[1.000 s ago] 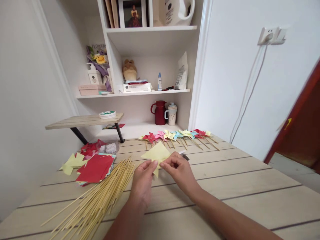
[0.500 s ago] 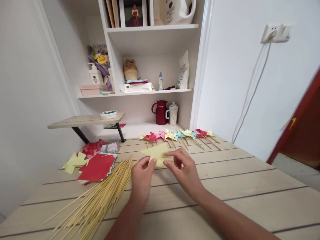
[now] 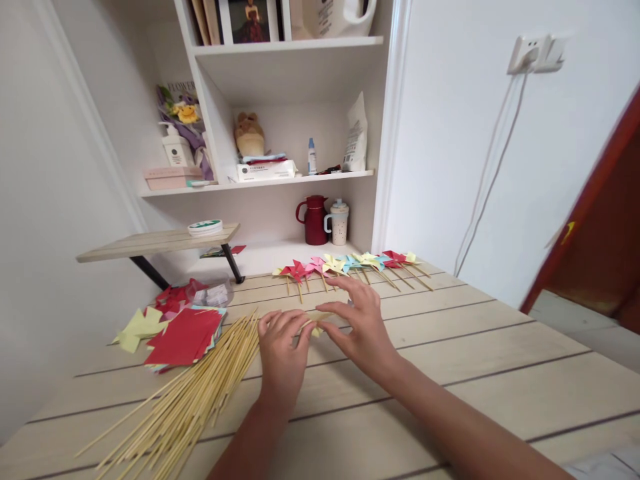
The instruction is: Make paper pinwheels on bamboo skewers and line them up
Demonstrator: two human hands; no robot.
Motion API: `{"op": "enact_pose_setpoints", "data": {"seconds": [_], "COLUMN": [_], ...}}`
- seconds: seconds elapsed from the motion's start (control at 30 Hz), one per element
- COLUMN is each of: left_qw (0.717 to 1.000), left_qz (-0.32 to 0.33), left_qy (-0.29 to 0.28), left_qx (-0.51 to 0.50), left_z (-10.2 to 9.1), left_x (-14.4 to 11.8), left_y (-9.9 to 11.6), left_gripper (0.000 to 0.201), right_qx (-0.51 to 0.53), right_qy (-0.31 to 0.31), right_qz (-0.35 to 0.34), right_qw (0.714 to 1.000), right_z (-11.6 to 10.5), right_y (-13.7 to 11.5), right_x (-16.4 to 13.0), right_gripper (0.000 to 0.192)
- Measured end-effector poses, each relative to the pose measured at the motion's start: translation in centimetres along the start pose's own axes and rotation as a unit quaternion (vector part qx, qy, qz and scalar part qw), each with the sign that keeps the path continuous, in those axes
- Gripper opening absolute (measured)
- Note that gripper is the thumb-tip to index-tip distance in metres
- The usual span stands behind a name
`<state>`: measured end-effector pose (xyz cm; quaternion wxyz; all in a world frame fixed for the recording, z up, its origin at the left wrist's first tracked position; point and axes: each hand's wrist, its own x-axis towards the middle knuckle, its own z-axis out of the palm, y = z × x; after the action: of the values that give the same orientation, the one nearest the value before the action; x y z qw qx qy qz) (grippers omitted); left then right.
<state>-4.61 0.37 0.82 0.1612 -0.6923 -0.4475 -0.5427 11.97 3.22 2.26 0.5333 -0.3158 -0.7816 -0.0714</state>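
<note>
Between my two hands is a piece of pale yellow paper (image 3: 316,331), seen nearly edge-on and mostly hidden by my fingers. My left hand (image 3: 284,347) is closed on its left side, thumb against the curled fingers. My right hand (image 3: 357,323) pinches its right side between thumb and index finger, with the other fingers spread above. Beyond them lies a row of paper pinwheels (image 3: 334,265) on sticks, in red, pink, yellow and blue. To the left of my left hand is a loose heap of thin wooden sticks (image 3: 200,393).
A stack of coloured paper squares (image 3: 185,337), red on top, lies left of the sticks, beside cut yellow paper (image 3: 140,330). Behind stand a clear container (image 3: 215,293) and a small raised wooden shelf (image 3: 160,241). A red jug (image 3: 316,221) and a cup (image 3: 339,223) stand farther back.
The yellow paper has turned from showing its broad face to nearly edge-on. My left fingers have curled over it, and my right fingers have lifted and spread. The view has shifted slightly.
</note>
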Motion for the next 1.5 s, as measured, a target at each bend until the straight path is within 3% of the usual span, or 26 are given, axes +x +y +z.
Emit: {"op": "enact_pose_setpoints", "data": {"seconds": [0.2, 0.33, 0.4, 0.5, 0.6, 0.7, 0.83, 1.03, 1.5], "left_qw": [0.999, 0.980, 0.944, 0.854, 0.773, 0.756, 0.747, 0.742, 0.717], "left_qz": [-0.041, -0.155, -0.256, -0.397, -0.460, -0.446, -0.430, -0.473, -0.514], "left_qy": [-0.014, -0.028, -0.004, 0.040, -0.026, -0.095, -0.125, -0.119, -0.087], "left_qx": [-0.029, -0.120, -0.206, -0.334, -0.436, -0.470, -0.492, -0.460, -0.463], "left_z": [0.1, 0.1, -0.1, -0.4, -0.6, -0.7, -0.6, -0.3, 0.2], "left_x": [-0.1, 0.1, 0.4, 0.7, 0.8, 0.8, 0.8, 0.6, 0.0], "left_y": [0.1, 0.2, 0.2, -0.1, -0.2, 0.3, 1.3, 1.8, 0.7], "left_gripper": [0.010, 0.012, 0.037, 0.058, 0.060, 0.050, 0.046, 0.036, 0.033], "right_qx": [0.071, 0.181, 0.261, 0.400, 0.471, 0.468, 0.447, 0.427, 0.475], "right_qy": [-0.025, -0.076, -0.094, -0.073, -0.031, -0.016, -0.035, -0.075, -0.099], "right_qz": [0.044, 0.192, 0.304, 0.411, 0.436, 0.444, 0.440, 0.436, 0.461], "right_qw": [0.996, 0.962, 0.911, 0.816, 0.766, 0.764, 0.778, 0.789, 0.743], "right_z": [0.2, 0.1, 0.1, -0.1, -0.4, -0.6, -0.4, 0.0, 0.5], "right_y": [-0.1, -0.3, -0.3, -0.2, 0.0, 0.0, -0.3, -0.8, -1.0], "right_x": [0.2, 0.6, 0.7, 0.9, 1.1, 1.2, 1.1, 0.7, 0.3], "right_gripper": [0.010, 0.005, 0.011, 0.022, 0.024, 0.022, 0.021, 0.018, 0.030]}}
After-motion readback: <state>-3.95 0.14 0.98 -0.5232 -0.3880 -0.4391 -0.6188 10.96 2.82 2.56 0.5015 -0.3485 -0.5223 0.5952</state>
